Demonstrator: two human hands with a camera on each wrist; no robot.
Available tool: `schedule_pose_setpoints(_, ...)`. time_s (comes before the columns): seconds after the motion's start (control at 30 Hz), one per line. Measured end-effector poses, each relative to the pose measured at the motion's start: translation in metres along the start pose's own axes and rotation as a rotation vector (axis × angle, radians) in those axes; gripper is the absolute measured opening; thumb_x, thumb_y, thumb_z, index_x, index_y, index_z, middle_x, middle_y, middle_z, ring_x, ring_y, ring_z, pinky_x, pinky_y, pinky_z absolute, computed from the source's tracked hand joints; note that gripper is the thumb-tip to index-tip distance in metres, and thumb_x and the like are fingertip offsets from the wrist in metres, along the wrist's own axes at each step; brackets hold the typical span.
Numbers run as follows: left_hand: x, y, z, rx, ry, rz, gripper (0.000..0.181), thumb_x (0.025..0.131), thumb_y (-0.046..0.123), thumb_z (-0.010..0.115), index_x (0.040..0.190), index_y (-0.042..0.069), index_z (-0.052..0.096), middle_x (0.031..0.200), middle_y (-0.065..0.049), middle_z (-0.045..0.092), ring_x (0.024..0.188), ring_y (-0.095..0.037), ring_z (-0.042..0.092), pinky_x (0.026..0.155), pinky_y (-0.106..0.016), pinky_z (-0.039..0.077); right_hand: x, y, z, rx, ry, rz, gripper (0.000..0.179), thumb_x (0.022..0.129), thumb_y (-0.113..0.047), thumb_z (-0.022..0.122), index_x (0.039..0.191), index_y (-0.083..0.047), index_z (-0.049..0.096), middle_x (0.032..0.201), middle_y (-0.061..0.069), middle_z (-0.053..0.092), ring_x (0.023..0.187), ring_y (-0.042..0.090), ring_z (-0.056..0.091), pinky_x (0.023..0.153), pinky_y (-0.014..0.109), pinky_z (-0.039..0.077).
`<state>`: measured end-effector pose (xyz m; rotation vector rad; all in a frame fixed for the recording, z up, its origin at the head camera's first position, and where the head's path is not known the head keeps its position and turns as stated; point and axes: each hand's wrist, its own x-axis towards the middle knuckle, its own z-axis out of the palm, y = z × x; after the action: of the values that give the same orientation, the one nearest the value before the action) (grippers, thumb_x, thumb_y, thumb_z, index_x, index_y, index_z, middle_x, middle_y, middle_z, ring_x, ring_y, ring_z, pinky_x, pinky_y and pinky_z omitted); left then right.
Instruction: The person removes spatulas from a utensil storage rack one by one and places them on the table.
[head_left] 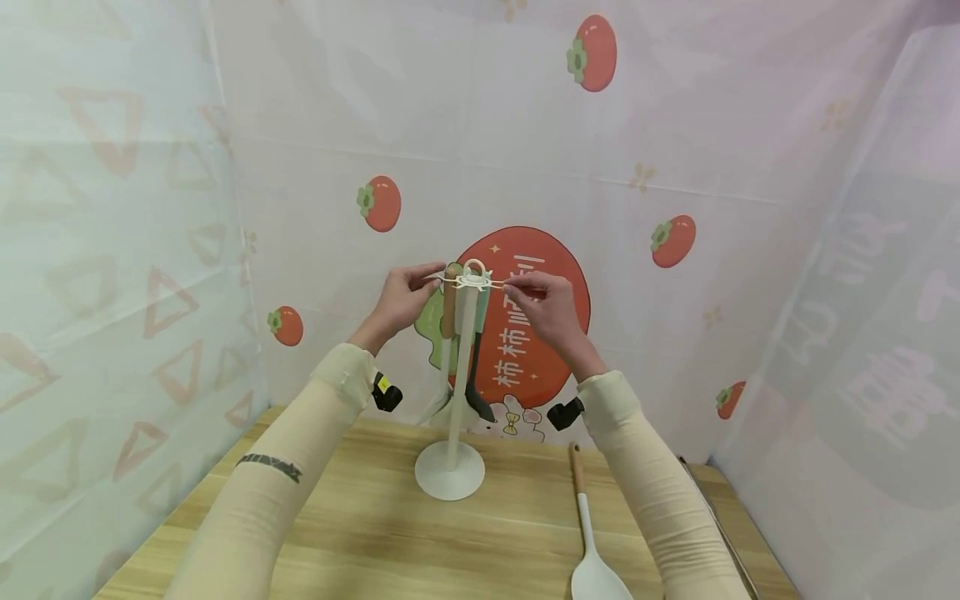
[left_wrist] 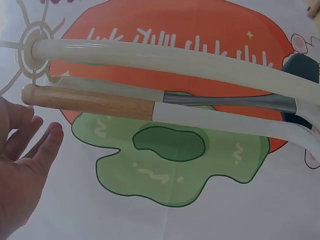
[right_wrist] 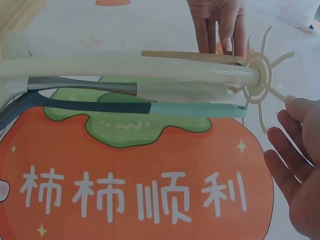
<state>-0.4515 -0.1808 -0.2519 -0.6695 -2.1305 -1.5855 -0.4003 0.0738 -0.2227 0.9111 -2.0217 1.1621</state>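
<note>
A white utensil rack stands upright, with a ring of thin hooks at its top. My left hand pinches a hook on the left side between thumb and forefinger, close beside a wooden-handled utensil. On the opposite side, the thumb and forefinger of my right hand pinch another hook; its other fingers are spread loosely in the right wrist view. A dark utensil with a mint-green handle and one with a pale handle and metal shaft also hang from the ring.
A white turner with a wooden handle lies on the wooden table, right of the rack's round base. A thin metal-shafted thing lies farther right, partly behind my right sleeve. A printed cloth hangs behind.
</note>
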Motion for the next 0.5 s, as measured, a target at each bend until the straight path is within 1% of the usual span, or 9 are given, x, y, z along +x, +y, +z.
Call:
schedule_pose_setpoints(0.1,0.000,0.001,0.000,0.013,0.010,0.000,0.036,0.104,0.005,0.055,0.140,0.002,0.061,0.143,-0.016,0.060,0.130,-0.030,0.058,0.105,-0.045,0.049,0.003,0.014,0.001,0.000,0.001,0.005,0.017,0.095,0.000,0.068,0.107,0.011,0.074,0.101,0.026,0.074,0.092,0.040,0.070,0.085,0.053,0.057)
schedule_pose_setpoints(0.2,0.000,0.002,-0.001,0.026,0.021,0.000,0.034,0.104,0.007,0.057,0.137,0.003,0.064,0.140,-0.016,0.062,0.128,-0.030,0.060,0.105,-0.045,0.049,0.006,0.031,0.003,-0.006,0.005,0.011,0.018,0.096,-0.004,0.069,0.108,0.007,0.076,0.103,0.023,0.075,0.092,0.036,0.070,0.084,0.047,0.058)
schedule_pose_setpoints(0.27,0.000,0.003,-0.002,0.035,0.022,0.004,0.033,0.104,0.008,0.058,0.135,0.003,0.066,0.139,-0.016,0.063,0.128,-0.030,0.060,0.105,-0.045,0.049,0.007,0.039,0.002,-0.003,0.007,0.018,0.018,0.096,-0.008,0.070,0.108,0.003,0.077,0.103,0.020,0.076,0.092,0.033,0.070,0.083,0.041,0.057)
schedule_pose_setpoints(0.4,-0.001,0.005,-0.002,0.017,0.012,0.006,0.034,0.103,0.010,0.061,0.135,0.002,0.065,0.138,-0.017,0.064,0.125,-0.030,0.062,0.103,-0.043,0.051,0.009,0.044,0.000,0.000,0.003,0.027,0.019,0.096,-0.013,0.072,0.108,-0.001,0.079,0.102,0.016,0.077,0.091,0.027,0.071,0.081,0.031,0.057)
schedule_pose_setpoints(0.5,-0.002,0.004,-0.001,-0.023,0.005,0.004,0.037,0.100,0.009,0.066,0.136,0.001,0.064,0.136,-0.017,0.065,0.123,-0.030,0.064,0.099,-0.036,0.054,0.010,0.045,-0.001,-0.006,-0.005,0.026,0.019,0.096,-0.015,0.072,0.107,-0.003,0.079,0.101,0.014,0.077,0.091,0.025,0.071,0.081,0.025,0.056)
